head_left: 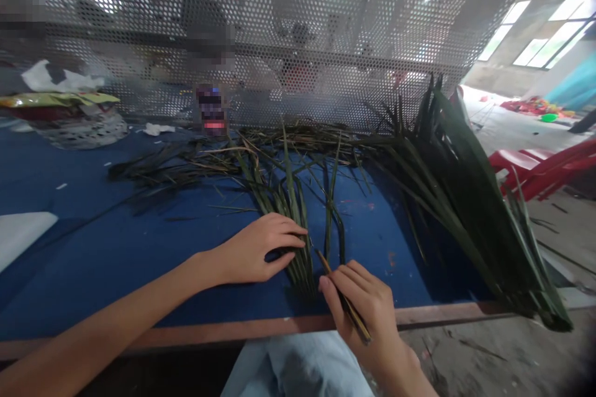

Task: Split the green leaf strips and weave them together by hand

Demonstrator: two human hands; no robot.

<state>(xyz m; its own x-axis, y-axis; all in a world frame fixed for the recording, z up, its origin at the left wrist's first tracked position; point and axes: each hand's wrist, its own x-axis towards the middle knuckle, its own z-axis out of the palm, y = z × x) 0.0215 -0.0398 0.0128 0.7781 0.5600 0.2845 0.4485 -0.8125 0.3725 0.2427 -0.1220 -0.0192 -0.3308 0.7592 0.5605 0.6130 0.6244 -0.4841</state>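
Observation:
My left hand [261, 249] lies on a bunch of long green palm leaflets [294, 211], its fingers curled over them and pressing them to the table. My right hand [363, 304] grips a thin, pointed strip of palm midrib [347, 304] between fingers and thumb. The strip's tip is close to the leaflets, just right of my left fingertips. A narrow loose leaflet [331, 217] stands apart to the right of the bunch. A large sheaf of dark palm fronds [465, 198] lies on the table's right end, and a tangled pile of dried strips [288, 139] lies behind.
The blue table [116, 260] has a wooden front edge [288, 325], with my jeans-covered knee [298, 366] below it. A perforated metal screen [279, 31] stands behind. A white sheet [18, 236] lies at left, and a wrapper-topped basket [65, 118] at back left. A red plastic chair [544, 164] stands right.

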